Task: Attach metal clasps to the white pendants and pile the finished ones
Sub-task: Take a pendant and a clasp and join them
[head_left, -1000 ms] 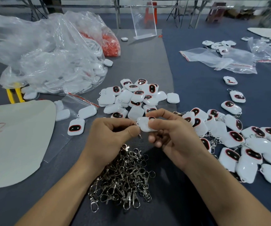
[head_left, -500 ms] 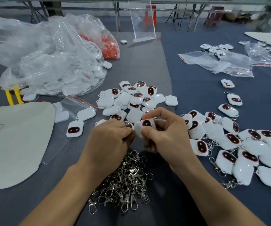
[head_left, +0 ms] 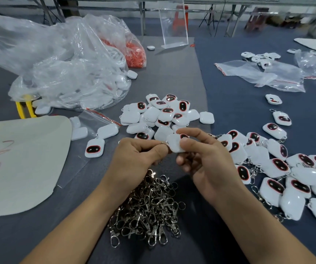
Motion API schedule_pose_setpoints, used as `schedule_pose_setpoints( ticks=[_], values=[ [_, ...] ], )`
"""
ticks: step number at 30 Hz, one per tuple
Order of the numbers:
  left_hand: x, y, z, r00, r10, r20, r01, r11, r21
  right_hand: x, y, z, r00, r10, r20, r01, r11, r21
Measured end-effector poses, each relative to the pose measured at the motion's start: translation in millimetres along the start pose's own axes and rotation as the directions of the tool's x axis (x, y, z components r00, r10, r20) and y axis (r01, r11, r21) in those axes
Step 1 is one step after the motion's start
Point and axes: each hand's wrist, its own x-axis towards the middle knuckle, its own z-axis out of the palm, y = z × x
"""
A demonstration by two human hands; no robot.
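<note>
Over the clasps (head_left: 147, 208), left hand (head_left: 134, 159) pinches a ring (head_left: 164, 143), right hand (head_left: 203, 161) grips a pendant (head_left: 174, 144) (small and smooth); the ring could slip.

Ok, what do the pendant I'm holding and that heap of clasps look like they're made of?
The held pendant looks like glossy white moulded plastic: a smooth rounded shell with soft highlights. The heap of clasps looks like bright silvery metal, probably plated, alloy unclear: thin loops with sharp glints.
</note>
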Motion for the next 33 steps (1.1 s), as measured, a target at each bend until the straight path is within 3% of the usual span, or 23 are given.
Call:
schedule_pose_setpoints(
  ticks=[3, 5, 7, 9, 10, 12, 14, 16, 18, 20, 22, 24, 26, 27, 28, 29, 30, 31, 33],
  values=[
    [-2.7, 0.7, -1.7, 0.992, 0.114, -0.049, -0.109, 0.989, 0.096, -2.7, 4.2, 2.6, 0.999, -0.043, 0.003, 0.043, 0.999, 0.011],
    [-4.7, -0.6, -3.1, 0.97, 0.235, -0.054, -0.201, 0.912, 0.356, -4.5, 6.3, 2.6, 0.986, -0.17, -0.003, 0.168, 0.977, -0.134],
    [-6.2, -1.5, -4.6, 0.921, 0.388, 0.043, -0.309, 0.658, 0.687, -7.5, 11.0, 2.2, 0.922, -0.384, 0.053, 0.36, 0.795, -0.488],
    [-6.7, -2.9, -5.8, 0.879, 0.442, 0.182, -0.386, 0.433, 0.814, -10.9, 17.5, 4.8, 0.843, -0.505, 0.182, 0.465, 0.517, -0.719],
    [-6.8, -4.5, -6.6, 0.871, 0.441, 0.215, -0.401, 0.388, 0.83, -11.9, 19.7, 6.3, 0.826, -0.522, 0.212, 0.481, 0.457, -0.748],
    [-7.5, -6.8, -6.8, 0.887, 0.429, 0.171, -0.368, 0.433, 0.823, -10.7, 19.1, 7.0, 0.848, -0.504, 0.165, 0.447, 0.512, -0.733],
    [-8.1, -5.4, -4.9, 0.925, 0.38, 0.026, -0.28, 0.633, 0.722, -7.6, 12.1, 7.3, 0.917, -0.398, 0.025, 0.334, 0.731, -0.595],
    [-6.3, -3.2, -0.8, 0.956, 0.282, -0.081, -0.2, 0.828, 0.524, -3.3, 4.4, 6.1, 0.978, -0.197, -0.072, 0.167, 0.941, -0.295],
    [-4.7, -1.8, 2.4, 0.981, 0.174, -0.08, -0.142, 0.943, 0.302, -1.1, -0.6, 5.6, 0.997, -0.005, -0.08, 0.001, 0.999, -0.05],
    [-3.4, -0.8, 2.8, 0.996, 0.081, -0.027, -0.079, 0.995, 0.054, -1.0, -1.8, 5.4, 0.995, 0.098, -0.035, -0.095, 0.993, 0.063],
    [-4.3, 0.7, 1.0, 0.996, 0.091, -0.022, -0.09, 0.996, 0.015, -1.4, -0.3, 6.9, 0.993, 0.121, -0.009, -0.119, 0.987, 0.11],
    [-4.7, -0.5, -2.1, 0.977, 0.208, -0.053, -0.183, 0.936, 0.301, -2.9, 2.1, 10.0, 0.998, 0.052, -0.046, -0.05, 0.997, 0.06],
    [-7.2, 0.5, -3.2, 0.948, 0.317, 0.028, -0.257, 0.712, 0.653, -8.9, 8.5, 9.8, 0.97, -0.232, -0.069, 0.208, 0.947, -0.246],
    [-8.7, 1.1, -3.1, 0.935, 0.339, 0.103, -0.297, 0.589, 0.752, -12.0, 12.0, 8.9, 0.906, -0.423, -0.002, 0.372, 0.798, -0.475],
    [-10.4, 0.8, -2.8, 0.922, 0.345, 0.178, -0.339, 0.493, 0.801, -15.8, 15.5, 9.2, 0.824, -0.552, 0.128, 0.493, 0.586, -0.643],
    [-12.3, -0.2, -3.5, 0.91, 0.341, 0.236, -0.375, 0.434, 0.819, -19.1, 18.8, 10.1, 0.758, -0.601, 0.253, 0.561, 0.404, -0.722],
    [-13.9, -1.0, -4.4, 0.905, 0.336, 0.261, -0.392, 0.416, 0.821, -20.0, 20.6, 9.5, 0.734, -0.604, 0.31, 0.581, 0.323, -0.747],
    [-14.7, -2.2, -5.0, 0.905, 0.345, 0.25, -0.39, 0.434, 0.812, -19.8, 19.6, 9.3, 0.758, -0.58, 0.297, 0.563, 0.355, -0.746],
    [-15.5, -0.1, -3.7, 0.935, 0.339, 0.107, -0.299, 0.587, 0.753, -14.9, 12.4, 8.1, 0.858, -0.492, 0.144, 0.455, 0.601, -0.657]
  ],
)
